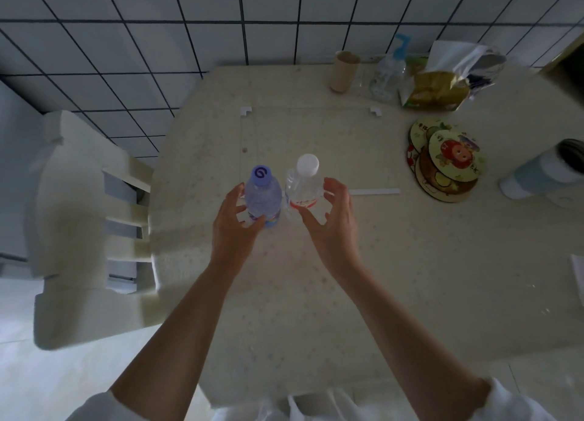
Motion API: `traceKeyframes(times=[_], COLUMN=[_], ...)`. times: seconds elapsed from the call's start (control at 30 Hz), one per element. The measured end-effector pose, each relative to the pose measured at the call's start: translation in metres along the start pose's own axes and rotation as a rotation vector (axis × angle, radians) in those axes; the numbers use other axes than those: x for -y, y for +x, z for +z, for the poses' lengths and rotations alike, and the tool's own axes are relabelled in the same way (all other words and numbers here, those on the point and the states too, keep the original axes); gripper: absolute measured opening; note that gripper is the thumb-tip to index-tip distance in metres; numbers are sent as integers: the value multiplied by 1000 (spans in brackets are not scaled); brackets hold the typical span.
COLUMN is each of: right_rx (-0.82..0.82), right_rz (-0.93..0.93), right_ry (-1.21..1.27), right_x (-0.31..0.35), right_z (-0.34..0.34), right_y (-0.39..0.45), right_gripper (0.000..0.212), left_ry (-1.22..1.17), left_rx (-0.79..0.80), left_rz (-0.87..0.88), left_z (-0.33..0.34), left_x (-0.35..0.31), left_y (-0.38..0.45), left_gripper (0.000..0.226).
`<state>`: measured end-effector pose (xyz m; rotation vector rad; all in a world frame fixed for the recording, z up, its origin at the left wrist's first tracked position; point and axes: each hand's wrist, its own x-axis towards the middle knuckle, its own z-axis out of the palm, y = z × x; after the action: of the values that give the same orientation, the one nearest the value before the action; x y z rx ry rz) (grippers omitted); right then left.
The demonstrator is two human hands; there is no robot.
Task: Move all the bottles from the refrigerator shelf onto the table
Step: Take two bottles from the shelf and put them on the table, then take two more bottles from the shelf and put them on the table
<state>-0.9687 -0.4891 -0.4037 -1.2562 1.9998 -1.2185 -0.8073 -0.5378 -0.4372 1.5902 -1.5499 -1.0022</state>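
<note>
Bottles: two, upright on table [363, 262], touching; purple-capped bottle [263, 196], white-capped bottle [302, 183]. Thin clear plastic, likely light, squashy, possibly slick; grip mid-body. Left hand [235, 228] spread, fingertips brushing purple-capped one. Right hand [331, 218] spread beside white-capped one, contact unclear. Neither gripping. Refrigerator unseen.

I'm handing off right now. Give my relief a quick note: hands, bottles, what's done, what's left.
Left hand: open, fingers around the purple-cap bottle, not clamped.
Right hand: open beside the white-cap bottle, empty.
Both bottles stand upright, side by side on the table.
Done: these two are placed.
Left: the fridge is out of view, so check its shelf for more.
</note>
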Motion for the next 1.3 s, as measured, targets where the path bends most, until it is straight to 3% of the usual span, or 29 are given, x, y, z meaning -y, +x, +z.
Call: traceKeyframes(times=[0.17,0.33,0.5,0.73,0.93,1.13,1.3], right_rx=[-3,16,84,313,625,823,987], right_rz=[-39,-71,-156,-186,-156,-197,-256], right_ry=[-28,-11,22,-35,-68,-91,-128], right_x=[-2,-4,-19,-38,-21,3,32], right_z=[-15,-33,-66,-113,-134,-118,-71], right_y=[-29,-70,-134,-240,-340,-419,-498], right_gripper=[41,36,32,29,35,32,32], left_ry=[-9,-45,-36,2,70,-49,-68], left_rx=[-28,-50,-40,-143,-202,-245,-388], left_rz=[-6,4,-24,-32,-127,-296,-389], left_z=[-11,-21,-26,-43,-74,-119,-179], left_x=[-11,-17,-13,-11,0,24,66], left_y=[-22,-71,-160,-316,-443,-537,-609], left_gripper=[45,20,27,22,24,22,23])
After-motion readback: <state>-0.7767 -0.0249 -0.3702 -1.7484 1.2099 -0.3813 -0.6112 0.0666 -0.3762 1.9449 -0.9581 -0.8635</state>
